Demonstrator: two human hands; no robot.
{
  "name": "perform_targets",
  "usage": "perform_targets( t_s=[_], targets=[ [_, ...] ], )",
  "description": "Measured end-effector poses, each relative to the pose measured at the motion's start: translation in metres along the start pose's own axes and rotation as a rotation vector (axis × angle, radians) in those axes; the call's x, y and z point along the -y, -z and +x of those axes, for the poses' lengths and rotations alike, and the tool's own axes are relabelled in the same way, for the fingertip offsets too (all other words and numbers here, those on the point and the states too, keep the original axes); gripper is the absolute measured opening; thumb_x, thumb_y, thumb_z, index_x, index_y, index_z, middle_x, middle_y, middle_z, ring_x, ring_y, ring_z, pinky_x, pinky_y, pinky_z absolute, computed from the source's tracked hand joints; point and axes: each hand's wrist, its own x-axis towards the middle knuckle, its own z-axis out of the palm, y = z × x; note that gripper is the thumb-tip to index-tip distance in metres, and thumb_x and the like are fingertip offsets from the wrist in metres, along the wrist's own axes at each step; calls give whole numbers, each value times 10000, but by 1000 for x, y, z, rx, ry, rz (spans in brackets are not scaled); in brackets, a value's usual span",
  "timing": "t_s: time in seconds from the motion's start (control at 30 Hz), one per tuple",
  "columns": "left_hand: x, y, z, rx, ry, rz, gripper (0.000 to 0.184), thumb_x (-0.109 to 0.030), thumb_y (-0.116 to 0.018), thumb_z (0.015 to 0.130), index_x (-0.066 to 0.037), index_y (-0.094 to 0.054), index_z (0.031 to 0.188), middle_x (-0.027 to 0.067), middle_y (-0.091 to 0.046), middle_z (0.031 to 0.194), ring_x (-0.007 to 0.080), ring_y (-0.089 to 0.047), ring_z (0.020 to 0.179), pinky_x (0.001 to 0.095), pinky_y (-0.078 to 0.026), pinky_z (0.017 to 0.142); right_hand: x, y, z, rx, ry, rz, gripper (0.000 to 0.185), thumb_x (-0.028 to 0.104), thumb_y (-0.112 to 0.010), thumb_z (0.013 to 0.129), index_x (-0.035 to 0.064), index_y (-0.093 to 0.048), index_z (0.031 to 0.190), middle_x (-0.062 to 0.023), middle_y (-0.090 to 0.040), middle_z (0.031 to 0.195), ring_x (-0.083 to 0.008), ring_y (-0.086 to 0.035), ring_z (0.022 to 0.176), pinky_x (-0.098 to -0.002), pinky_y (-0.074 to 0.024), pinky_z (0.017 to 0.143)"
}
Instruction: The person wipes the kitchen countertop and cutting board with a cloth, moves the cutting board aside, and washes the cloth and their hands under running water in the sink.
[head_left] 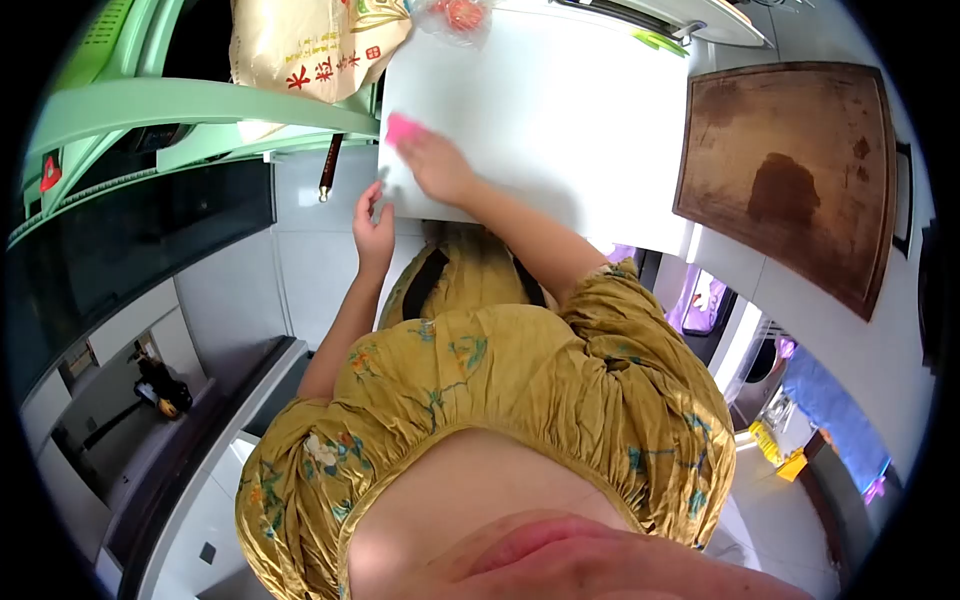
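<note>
My right hand [437, 168] reaches across to the left edge of a white tabletop [540, 120]. Under its fingers is a pink cloth or sponge [403, 128], pressed to the surface; I cannot tell which of the two it is. My left hand [374, 232] is raised just off the table's near left corner, fingers loosely bent and apart, with nothing in it.
A printed rice bag [310, 50] and a clear plastic bag with something red [455, 18] lie at the back. Left stands a green shelf [210, 108], with a dark stick [330, 168] beside it. A wet-marked brown wooden board [785, 180] is on the right.
</note>
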Motion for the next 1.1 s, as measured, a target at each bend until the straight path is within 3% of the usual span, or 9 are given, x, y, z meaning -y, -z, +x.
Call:
perform_targets(
  t_s=[0.1,0.23,0.3,0.47,0.6,0.77,0.83,0.93,1.1],
  targets=[
    [6,27,7,23,22,-25,417,1,-566,877,11,-495,1288,117,-537,1301,220,-531,1157,338,-399,1010,-11,3,-18,251,383,-85,425,173,-521,837,40,-556,1239,-130,-541,1320,-269,-493,1238,-430,-375,1056],
    [31,69,4,73,51,-105,360,-28,-572,892,11,-542,1248,121,-565,1256,211,-538,1148,332,-397,1004,-47,25,33,362,29,-266,553,159,-634,776,65,-511,1307,-109,-483,1387,-269,-406,1323,-432,-305,1109],
    [37,91,-2,104,17,-45,338,-21,-572,890,12,-564,1227,120,-582,1231,209,-540,1145,331,-396,1005,-66,10,54,62,-194,-363,571,140,-660,744,69,-519,1293,-117,-487,1377,-280,-402,1324,-443,-314,1102],
    [59,115,-3,218,-16,9,389,-145,-603,905,-5,-549,1263,158,-550,1273,271,-515,1190,368,-377,1027,-10,-35,38,-105,-158,-302,422,4,-548,715,3,-593,1134,-174,-592,1192,-330,-550,1109,-409,-402,1024],
    [30,74,19,313,-409,228,570,-237,-621,895,-29,-420,1387,193,-377,1441,328,-381,1324,406,-314,1081,88,-51,-32,11,-32,-248,475,79,-546,787,34,-564,1259,-148,-536,1322,-303,-468,1269,-421,-350,1091],
    [37,16,24,657,-862,656,719,-446,-553,899,-60,-320,1459,160,-255,1533,321,-214,1430,486,-127,1161,112,-21,-86,166,-298,96,384,192,-484,862,63,-576,1212,-143,-540,1284,-306,-483,1215,-393,-366,1072],
    [27,4,9,709,-933,643,735,-441,-568,893,-52,-310,1461,150,-243,1540,302,-201,1437,480,-116,1168,88,1,-118,241,-122,-236,416,155,-504,840,83,-539,1248,-131,-542,1274,-306,-498,1183,-397,-403,1040],
    [18,-2,-16,747,-858,556,710,-390,-574,904,-54,-299,1466,148,-247,1540,293,-195,1442,477,-103,1170,56,51,-183,102,-417,-272,679,-51,-577,687,118,-480,1337,-124,-541,1298,-345,-532,1128,-427,-451,988],
    [26,-5,-41,766,-768,480,657,-359,-578,915,-50,-340,1443,157,-313,1505,311,-246,1421,492,-149,1157,7,135,-278,-3,-636,-654,505,37,-425,886,188,-467,1366,-144,-511,1339,-325,-498,1208,-402,-407,1026]
  ],
)
